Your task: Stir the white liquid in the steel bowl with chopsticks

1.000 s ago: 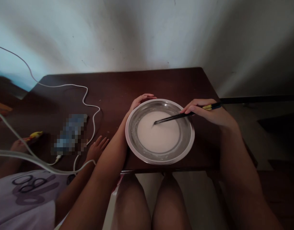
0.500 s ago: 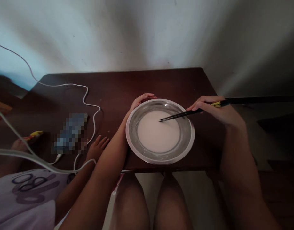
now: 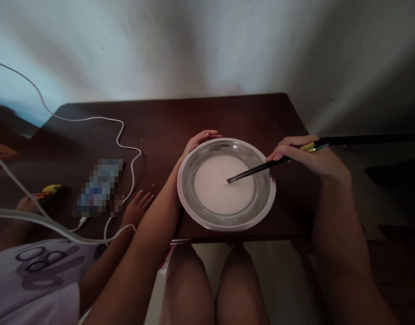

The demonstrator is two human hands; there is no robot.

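Observation:
A wide metal bowl [image 3: 190, 205] stands near the table's front edge, with a smooth white liquid [image 3: 221, 189] in it. Round the bowl's far left side curls my left hand [image 3: 200, 139], steadying it; part of the palm is hidden behind the rim. My right hand [image 3: 295, 153], over the bowl's right side, is closed on a pair of black chopsticks [image 3: 258, 169] with gold-patterned ends. They slant down to the left, close together, and their tips dip into the liquid near its middle.
Left of my arm, another person's hand [image 3: 137, 207] rests on the dark wooden table [image 3: 193, 113]. Their other hand [image 3: 27, 205] is by a small yellow object [image 3: 52, 188]. A blurred-out phone [image 3: 99, 187] lies there with a white cable [image 3: 131, 169]. A wall [image 3: 210, 54] backs the table.
The chopstick tips have shifted slightly toward me and to the right in the liquid, with my right hand tilting a little. My left hand and the bowl stay put.

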